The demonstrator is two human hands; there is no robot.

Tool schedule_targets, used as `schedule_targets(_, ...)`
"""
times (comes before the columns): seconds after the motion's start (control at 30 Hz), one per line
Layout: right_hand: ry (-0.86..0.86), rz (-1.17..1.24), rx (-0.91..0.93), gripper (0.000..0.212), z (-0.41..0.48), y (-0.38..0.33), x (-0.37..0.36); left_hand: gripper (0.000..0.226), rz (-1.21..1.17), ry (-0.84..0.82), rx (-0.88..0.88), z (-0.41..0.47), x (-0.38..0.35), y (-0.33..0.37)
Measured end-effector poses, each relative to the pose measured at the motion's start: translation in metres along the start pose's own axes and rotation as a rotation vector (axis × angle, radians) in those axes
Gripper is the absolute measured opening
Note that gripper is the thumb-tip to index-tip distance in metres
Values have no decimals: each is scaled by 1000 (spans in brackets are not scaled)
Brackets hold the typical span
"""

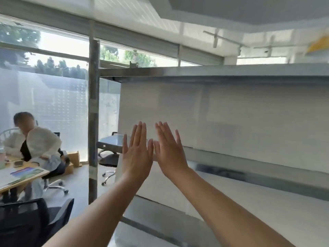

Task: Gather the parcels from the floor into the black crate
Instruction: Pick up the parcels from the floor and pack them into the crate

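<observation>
Steel shelving stands beside a bright window; desk, office chair, perhaps cardboard boxes at left

An office doubling as a stockroom, by the look of it: a seated person at a wooden desk strewn with papers, wheeled swivel chairs standing about, cardboard boxes on the floor by the frosted window, and a tall steel shelving rack filling the right side.

Both my arms are up, left hand and right hand flat, fingers straight, facing a metal shelf.
</observation>
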State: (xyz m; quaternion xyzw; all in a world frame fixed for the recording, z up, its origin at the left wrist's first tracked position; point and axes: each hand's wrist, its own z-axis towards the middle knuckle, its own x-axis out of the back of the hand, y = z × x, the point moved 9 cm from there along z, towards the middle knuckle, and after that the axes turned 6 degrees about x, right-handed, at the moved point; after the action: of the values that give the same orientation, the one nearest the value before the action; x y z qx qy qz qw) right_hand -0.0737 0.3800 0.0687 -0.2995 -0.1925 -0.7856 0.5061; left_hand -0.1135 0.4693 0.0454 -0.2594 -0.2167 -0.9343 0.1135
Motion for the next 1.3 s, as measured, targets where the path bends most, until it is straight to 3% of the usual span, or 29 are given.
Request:
schedule_targets(0.37,76,-357,-361,55,-185,171,216,60,-299,-195,-312,-103,-19,309)
schedule_targets(0.57,133,-488,-622,55,-348,245,330,61,-454,-328,-580,-203,-30,492)
schedule_targets(0.7,169,-597,-899,56,-473,276,399,58,-590,-434,-779,-305,-32,602)
schedule_targets(1.03,52,-906,-1459,58,-738,298,531,59,-860,-713,-1155,-545,-30,785)
schedule_targets(1.3,116,-1069,-1673,58,-834,328,615,59,-1050,-850,-1342,-635,-31,906)
